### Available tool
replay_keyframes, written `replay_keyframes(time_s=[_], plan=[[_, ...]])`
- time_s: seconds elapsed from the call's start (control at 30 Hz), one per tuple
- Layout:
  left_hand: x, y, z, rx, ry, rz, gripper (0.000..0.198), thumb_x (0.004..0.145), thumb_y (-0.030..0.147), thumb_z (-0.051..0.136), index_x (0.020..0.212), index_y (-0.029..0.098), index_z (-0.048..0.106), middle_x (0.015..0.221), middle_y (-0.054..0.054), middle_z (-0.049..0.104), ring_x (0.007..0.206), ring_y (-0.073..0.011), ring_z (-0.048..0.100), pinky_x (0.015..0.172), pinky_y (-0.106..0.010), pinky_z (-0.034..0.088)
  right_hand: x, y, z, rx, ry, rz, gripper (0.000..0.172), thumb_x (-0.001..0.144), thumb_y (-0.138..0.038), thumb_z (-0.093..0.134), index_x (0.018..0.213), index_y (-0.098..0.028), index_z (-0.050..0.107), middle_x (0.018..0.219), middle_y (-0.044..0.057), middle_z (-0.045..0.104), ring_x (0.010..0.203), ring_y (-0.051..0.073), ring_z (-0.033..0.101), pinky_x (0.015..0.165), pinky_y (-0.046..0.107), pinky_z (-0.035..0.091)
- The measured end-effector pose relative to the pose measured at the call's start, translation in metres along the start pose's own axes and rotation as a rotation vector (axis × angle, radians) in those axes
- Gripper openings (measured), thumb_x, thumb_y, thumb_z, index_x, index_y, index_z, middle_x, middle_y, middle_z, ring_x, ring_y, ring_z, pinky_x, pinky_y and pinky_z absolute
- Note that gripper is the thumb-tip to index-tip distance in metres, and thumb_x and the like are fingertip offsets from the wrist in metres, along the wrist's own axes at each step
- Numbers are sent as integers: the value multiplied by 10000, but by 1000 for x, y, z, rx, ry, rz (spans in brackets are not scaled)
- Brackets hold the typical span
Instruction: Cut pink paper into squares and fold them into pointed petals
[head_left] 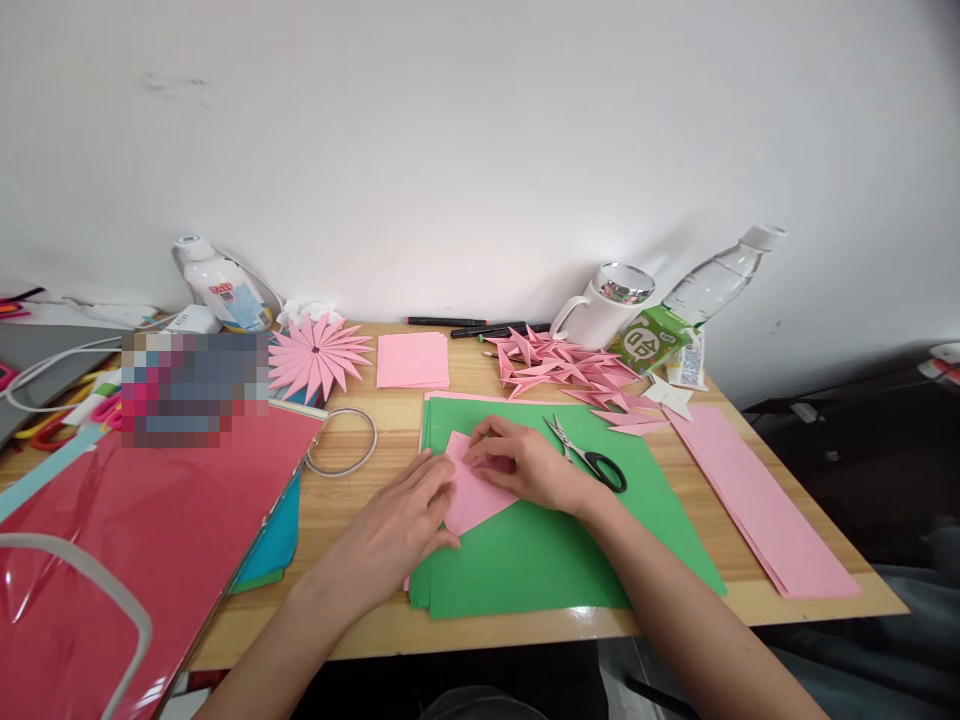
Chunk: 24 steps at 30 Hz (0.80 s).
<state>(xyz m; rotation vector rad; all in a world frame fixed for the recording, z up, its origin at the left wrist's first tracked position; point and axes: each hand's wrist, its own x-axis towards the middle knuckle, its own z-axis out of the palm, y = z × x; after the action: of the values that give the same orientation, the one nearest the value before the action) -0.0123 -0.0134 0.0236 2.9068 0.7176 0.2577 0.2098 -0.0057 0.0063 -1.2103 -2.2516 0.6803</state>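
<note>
A square sheet of pink paper (477, 508) lies turned at an angle on a stack of green paper (540, 570). My right hand (529, 462) comes over it from the right, its fingers bent and pinched together at the sheet's upper part. Along the sheet's left edge rests my left hand (405, 515), fingers laid over the edge and thumb apart, lower down. The fingertips hide part of the pink sheet, so any fold beneath them cannot be made out. Black-handled scissors (592, 460) lie on the green paper, just beyond my right wrist.
Behind are a pink folded-paper rosette (315, 350), pink squares (412, 361) and a heap of pointed pink pieces (559, 365). A mug (600, 312), green box (651, 340) and bottle (720, 280) stand back right. Pink strips (765, 505) lie right, a red folder (150, 530) left.
</note>
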Motion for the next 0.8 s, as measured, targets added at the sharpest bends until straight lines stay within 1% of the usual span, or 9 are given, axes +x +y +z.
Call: replay_keyframes(time_s=[0.07,0.1,0.13,0.3,0.43,0.53,0.63,0.8], plan=[[0,3,-4,2,5,45,127,823,218,607,914,130,605,1054,-97,631,1096,-230,578,1047,-419,383,0,0,0,3,-1,5,175,809,-138,590,948,-202,674,1028,68,576,759,130,581,679,252,466],[-1,4,-5,17,5,66,75,837,177,580,891,132,606,1017,-89,641,1084,-225,585,1038,-409,391,0,0,0,5,0,4,170,810,-142,590,946,-201,673,1026,68,577,750,128,578,671,250,464],[-3,6,-7,44,5,84,69,844,141,556,888,125,607,999,-93,649,1084,-228,584,1024,-399,403,-1,0,0,4,1,3,165,811,-144,590,943,-200,672,1023,68,578,747,127,577,666,248,463],[-8,13,-4,237,24,123,211,836,67,486,1013,49,598,1070,-172,655,1092,-252,582,970,-372,424,0,-2,-1,-3,6,5,164,818,-124,570,931,-191,669,1017,68,585,757,132,580,672,251,465],[-10,18,4,391,37,161,282,788,25,439,1011,35,612,1089,-191,654,1059,-258,604,925,-362,439,1,-3,-1,0,6,4,180,836,-107,531,919,-186,670,1007,72,592,765,135,591,681,256,473],[-12,20,10,466,45,202,328,777,27,412,1037,30,612,1110,-201,644,1062,-269,604,911,-389,444,2,-3,-2,8,5,4,181,838,-108,527,914,-188,670,999,71,594,756,133,595,665,251,475],[-13,20,12,506,48,218,345,786,41,403,1061,42,612,1125,-185,640,1072,-270,597,927,-411,433,2,-3,-2,5,10,-3,176,834,-107,534,915,-183,670,1001,73,594,770,138,597,681,256,476],[-9,15,7,536,70,279,295,794,54,451,1030,28,627,1044,-181,669,1005,-266,622,934,-410,431,1,-3,-1,3,14,-5,173,838,-111,531,915,-180,670,995,77,594,755,133,597,655,247,472]])
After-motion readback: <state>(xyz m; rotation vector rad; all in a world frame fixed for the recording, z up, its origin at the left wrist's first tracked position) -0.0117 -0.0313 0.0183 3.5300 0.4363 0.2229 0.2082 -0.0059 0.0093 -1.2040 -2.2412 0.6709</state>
